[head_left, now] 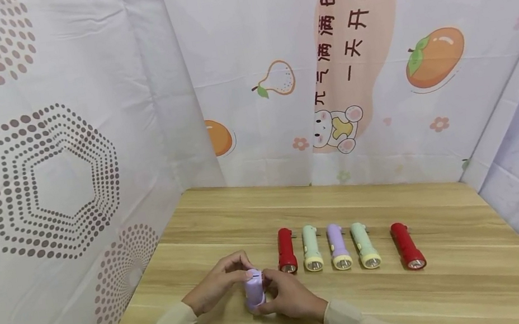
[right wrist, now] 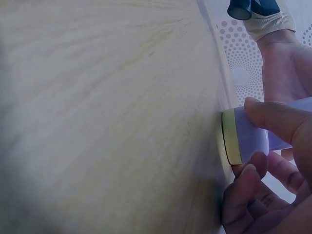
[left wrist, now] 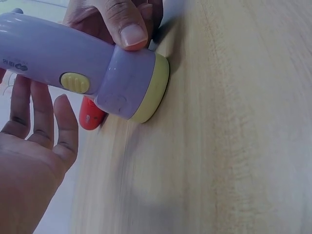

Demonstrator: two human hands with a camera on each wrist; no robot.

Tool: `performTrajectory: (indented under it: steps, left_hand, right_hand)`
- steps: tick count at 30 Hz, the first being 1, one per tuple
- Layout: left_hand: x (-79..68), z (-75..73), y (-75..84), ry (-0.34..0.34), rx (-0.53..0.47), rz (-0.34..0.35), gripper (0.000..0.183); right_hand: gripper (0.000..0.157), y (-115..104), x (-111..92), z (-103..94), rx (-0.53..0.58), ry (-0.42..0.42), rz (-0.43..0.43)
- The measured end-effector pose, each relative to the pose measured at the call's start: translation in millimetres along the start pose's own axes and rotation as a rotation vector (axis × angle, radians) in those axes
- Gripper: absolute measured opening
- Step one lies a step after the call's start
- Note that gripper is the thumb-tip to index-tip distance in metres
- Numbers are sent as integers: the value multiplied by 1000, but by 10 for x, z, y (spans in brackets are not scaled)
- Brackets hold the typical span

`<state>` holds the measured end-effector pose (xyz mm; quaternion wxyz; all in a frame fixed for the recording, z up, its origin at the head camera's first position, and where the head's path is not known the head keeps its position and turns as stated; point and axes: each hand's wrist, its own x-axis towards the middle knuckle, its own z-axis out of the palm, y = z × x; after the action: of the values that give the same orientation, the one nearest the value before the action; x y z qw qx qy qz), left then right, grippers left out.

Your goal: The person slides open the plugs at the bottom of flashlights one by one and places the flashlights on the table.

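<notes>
A purple flashlight [head_left: 255, 294] with a yellow rim stands lens-down at the table, tilted a little. My right hand [head_left: 292, 296] grips its wide head, thumb on one side and fingers on the other, as the right wrist view shows with the head [right wrist: 251, 134] low by the wood. Up at the tail end, my left hand [head_left: 218, 283] holds the body between thumb and fingers. The yellow slide switch [left wrist: 75, 82] faces the left wrist camera. The lens is hidden against the table.
To the right lies a row of flashlights: a red one [head_left: 286, 250], a pale green one [head_left: 311, 247], a purple one [head_left: 337, 246], another pale green one [head_left: 365, 244], then a second red one [head_left: 407, 246] set farther off. Printed curtains [head_left: 257, 145] border the wooden table [head_left: 227, 218].
</notes>
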<state>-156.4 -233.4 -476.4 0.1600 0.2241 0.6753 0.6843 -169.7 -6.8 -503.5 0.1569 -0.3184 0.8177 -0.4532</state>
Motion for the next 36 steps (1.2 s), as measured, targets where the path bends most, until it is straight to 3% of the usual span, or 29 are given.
performTrajectory:
  steps: [36]
  left_hand:
    - [109,30,5,26,42,0,11]
  right_hand:
    - [43,7,25,5,13,-9,25]
